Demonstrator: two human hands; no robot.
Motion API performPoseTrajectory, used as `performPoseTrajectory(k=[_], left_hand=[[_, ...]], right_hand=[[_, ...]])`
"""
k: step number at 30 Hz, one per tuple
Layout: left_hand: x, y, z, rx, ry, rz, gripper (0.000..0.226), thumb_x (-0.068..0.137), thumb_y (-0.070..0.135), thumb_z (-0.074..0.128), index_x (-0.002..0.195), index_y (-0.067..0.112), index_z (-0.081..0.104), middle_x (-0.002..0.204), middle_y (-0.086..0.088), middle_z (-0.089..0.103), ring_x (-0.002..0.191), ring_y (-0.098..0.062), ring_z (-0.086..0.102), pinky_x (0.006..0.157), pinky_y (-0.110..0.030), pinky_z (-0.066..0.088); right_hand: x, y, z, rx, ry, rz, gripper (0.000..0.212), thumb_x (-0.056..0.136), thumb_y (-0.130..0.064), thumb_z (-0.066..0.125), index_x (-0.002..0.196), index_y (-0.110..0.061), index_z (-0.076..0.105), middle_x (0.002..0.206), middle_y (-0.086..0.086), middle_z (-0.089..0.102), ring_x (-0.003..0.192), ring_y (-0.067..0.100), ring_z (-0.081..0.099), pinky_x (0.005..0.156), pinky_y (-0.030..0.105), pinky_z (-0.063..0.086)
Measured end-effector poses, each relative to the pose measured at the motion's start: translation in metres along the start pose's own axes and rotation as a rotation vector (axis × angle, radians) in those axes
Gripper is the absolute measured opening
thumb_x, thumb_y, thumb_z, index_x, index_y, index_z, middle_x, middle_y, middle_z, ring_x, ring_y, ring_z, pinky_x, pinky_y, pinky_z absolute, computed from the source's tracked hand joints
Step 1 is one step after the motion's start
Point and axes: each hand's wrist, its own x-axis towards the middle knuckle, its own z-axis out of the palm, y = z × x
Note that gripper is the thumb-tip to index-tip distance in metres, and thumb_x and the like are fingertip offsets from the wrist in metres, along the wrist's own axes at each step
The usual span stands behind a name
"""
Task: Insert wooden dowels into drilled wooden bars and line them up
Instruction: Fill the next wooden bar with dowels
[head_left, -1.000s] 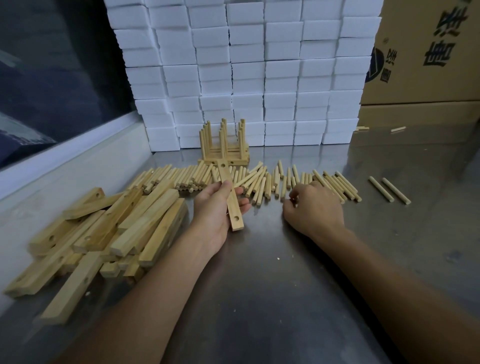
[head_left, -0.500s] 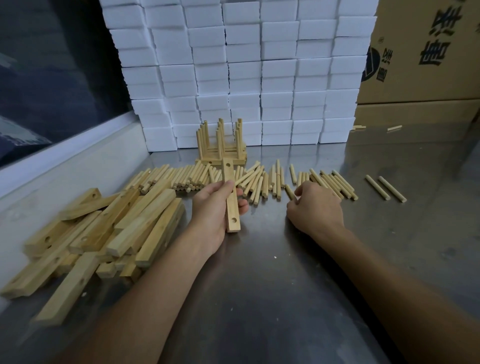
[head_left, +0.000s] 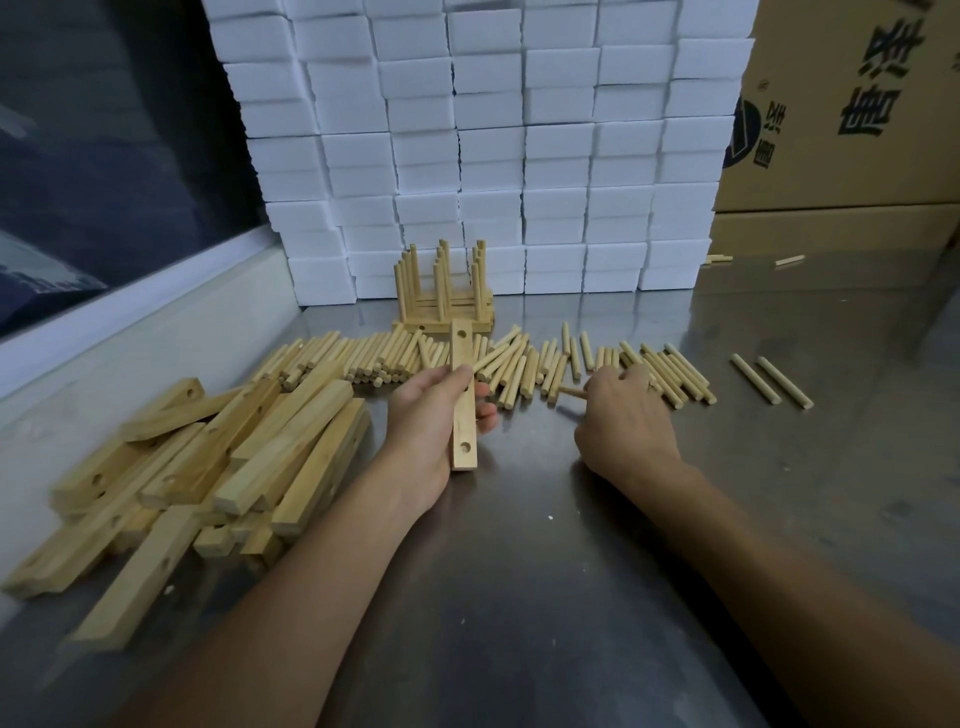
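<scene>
Bars are lying heaped at table left; dowels are lying in a row behind the hands; left hand is gripping one drilled bar lengthwise; right hand is pinching a dowel just beside the row.

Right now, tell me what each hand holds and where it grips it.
The left hand grips a drilled wooden bar around its middle, both ends free. The right hand pinches one dowel by its end.
</scene>
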Motion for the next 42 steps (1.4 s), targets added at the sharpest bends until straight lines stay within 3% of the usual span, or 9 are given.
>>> performPoseTrajectory(k=[6, 9, 11, 15, 17, 21, 27, 36, 42], left_hand=[[-0.0012, 0.001, 0.0004, 0.014, -0.009, -0.002, 0.02, 0.096, 0.01, 0.06, 0.112, -0.002, 0.062, 0.087, -0.017, 0.067, 0.065, -0.022, 0.064, 0.06, -0.032, 0.06], [-0.0016, 0.0009, 0.0012, 0.01, -0.013, 0.0, 0.021, 0.096, 0.009, 0.06, 0.114, -0.003, 0.061, 0.085, -0.017, 0.066, 0.065, -0.023, 0.063, 0.061, -0.033, 0.059], [-0.0017, 0.0007, 0.0016, 0.007, -0.016, 0.001, 0.022, 0.097, 0.009, 0.059, 0.115, -0.004, 0.061, 0.085, -0.017, 0.066, 0.065, -0.023, 0.063, 0.062, -0.033, 0.06], [-0.0016, 0.0005, 0.0018, 0.005, -0.013, 0.0, 0.023, 0.096, 0.008, 0.059, 0.115, -0.004, 0.06, 0.084, -0.017, 0.066, 0.063, -0.023, 0.063, 0.061, -0.032, 0.06], [-0.001, 0.0006, 0.0018, 0.006, -0.016, -0.003, 0.023, 0.096, 0.008, 0.06, 0.115, -0.004, 0.061, 0.084, -0.017, 0.066, 0.063, -0.023, 0.063, 0.061, -0.032, 0.06], [-0.0003, 0.0007, 0.0009, 0.008, -0.022, -0.005, 0.023, 0.096, 0.008, 0.06, 0.116, -0.003, 0.061, 0.086, -0.017, 0.066, 0.063, -0.022, 0.064, 0.061, -0.032, 0.06], [0.0011, 0.0002, -0.0007, 0.031, -0.031, -0.002, 0.02, 0.095, 0.01, 0.062, 0.112, -0.001, 0.062, 0.084, -0.016, 0.067, 0.061, -0.021, 0.063, 0.058, -0.031, 0.057], [-0.0002, -0.0019, -0.002, 0.14, -0.077, 0.038, 0.025, 0.091, 0.022, 0.069, 0.1, 0.001, 0.061, 0.067, -0.008, 0.067, 0.047, -0.017, 0.058, 0.043, -0.025, 0.047], [-0.0033, -0.0074, 0.003, 0.288, -0.071, 0.212, 0.01, 0.091, 0.022, 0.07, 0.1, 0.022, 0.066, 0.069, -0.005, 0.069, 0.046, -0.015, 0.057, 0.043, -0.025, 0.046]], right_hand=[[0.0011, 0.0064, 0.0, 0.459, 0.118, -0.045, 0.055, 0.088, 0.004, 0.052, 0.136, -0.019, 0.04, 0.09, 0.005, 0.06, 0.075, 0.02, 0.058, 0.065, 0.043, 0.053], [0.0003, 0.0063, 0.0011, 0.637, 0.158, -0.059, 0.039, 0.095, -0.017, 0.053, 0.134, -0.02, 0.051, 0.111, 0.005, 0.065, 0.072, 0.01, 0.064, 0.069, 0.033, 0.057], [-0.0024, 0.0041, 0.0021, 0.664, 0.133, -0.11, 0.054, 0.09, -0.033, 0.061, 0.141, -0.02, 0.046, 0.126, 0.0, 0.059, 0.091, 0.019, 0.07, 0.085, 0.043, 0.057], [-0.0024, 0.0038, 0.0041, 0.613, 0.203, -0.174, 0.054, 0.089, -0.053, 0.063, 0.131, -0.021, 0.054, 0.113, -0.014, 0.062, 0.094, 0.016, 0.069, 0.089, 0.044, 0.055], [-0.0005, 0.0048, 0.0056, 0.622, 0.262, -0.21, 0.033, 0.098, -0.048, 0.053, 0.108, -0.019, 0.065, 0.088, -0.01, 0.071, 0.074, 0.013, 0.069, 0.076, 0.045, 0.057], [-0.0013, 0.0017, 0.004, 0.599, 0.463, -0.276, 0.046, 0.103, -0.042, 0.043, 0.077, -0.009, 0.059, 0.071, 0.002, 0.057, 0.068, 0.017, 0.053, 0.062, 0.037, 0.042], [0.0014, 0.0047, 0.003, 0.762, 0.524, -0.207, 0.033, 0.107, -0.034, 0.035, 0.095, -0.01, 0.054, 0.072, -0.003, 0.055, 0.071, 0.014, 0.052, 0.057, 0.029, 0.038], [0.0014, 0.0064, 0.0065, 0.676, 0.461, -0.257, 0.047, 0.105, -0.034, 0.046, 0.063, -0.012, 0.051, 0.051, -0.005, 0.043, 0.048, 0.01, 0.037, 0.051, 0.031, 0.031], [-0.0028, -0.0001, 0.0071, 0.735, 0.491, -0.359, 0.019, 0.099, -0.008, 0.052, 0.092, -0.003, 0.069, 0.061, 0.008, 0.055, 0.055, 0.019, 0.046, 0.052, 0.032, 0.039]])
